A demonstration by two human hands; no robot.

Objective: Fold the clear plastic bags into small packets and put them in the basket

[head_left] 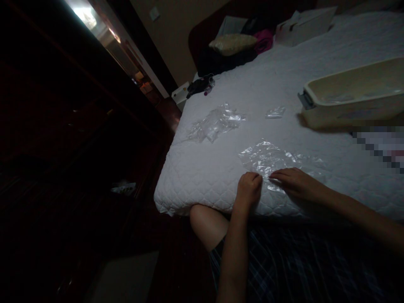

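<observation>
A crinkled clear plastic bag [268, 156] lies spread near the front edge of the white quilted bed. My left hand [249, 189] is closed at the bag's near edge, its fingers curled round the film. From the right, my right hand [292, 181] pinches the same edge a short way off, fingertips pointing left. Farther back and to the left rests another crumpled clear plastic sheet or bag [214, 124]. A small folded piece of clear plastic [275, 112] lies beyond the bag in my hands.
On the bed's right stands a cream plastic bin [350, 115] with a grey latch. A white box [304, 26], a yellowish pillow-like bundle [233, 44] and a magenta roll [264, 41] sit at the far end. The bed's left edge [164, 181] drops to a dark floor.
</observation>
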